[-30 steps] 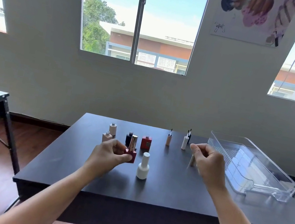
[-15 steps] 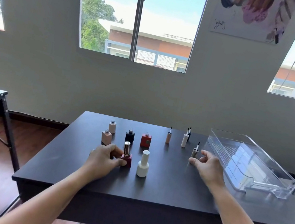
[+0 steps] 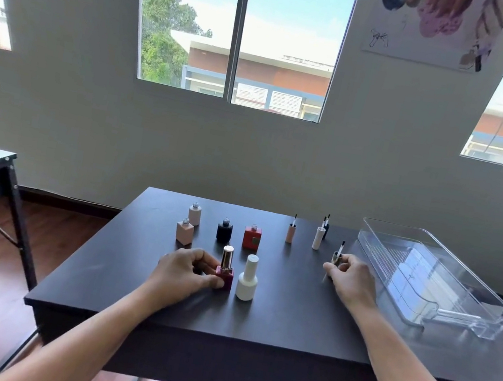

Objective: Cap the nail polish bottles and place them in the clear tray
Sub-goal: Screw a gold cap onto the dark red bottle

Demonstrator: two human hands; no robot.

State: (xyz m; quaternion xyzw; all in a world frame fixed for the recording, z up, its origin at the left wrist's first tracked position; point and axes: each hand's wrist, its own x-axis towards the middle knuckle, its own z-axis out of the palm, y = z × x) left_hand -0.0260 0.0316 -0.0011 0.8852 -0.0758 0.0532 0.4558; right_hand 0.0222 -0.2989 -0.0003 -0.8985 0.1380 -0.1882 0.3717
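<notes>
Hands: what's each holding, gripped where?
Left hand grips the magenta bottle by its body; right hand pinches the gold brush cap near its base.

I can read no words or numbers here. The poster (image 3: 437, 25) at upper right shows only pictures and a scribble, and the patch on the red bottle (image 3: 251, 237) is too small to make out.

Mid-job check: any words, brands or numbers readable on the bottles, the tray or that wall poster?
Nothing legible in this view.
On the poster: a dark scribble at lower left, too blurred to read.
On the red bottle: a small dark front patch, too small to read.
On the clear tray: no markings visible.
</notes>
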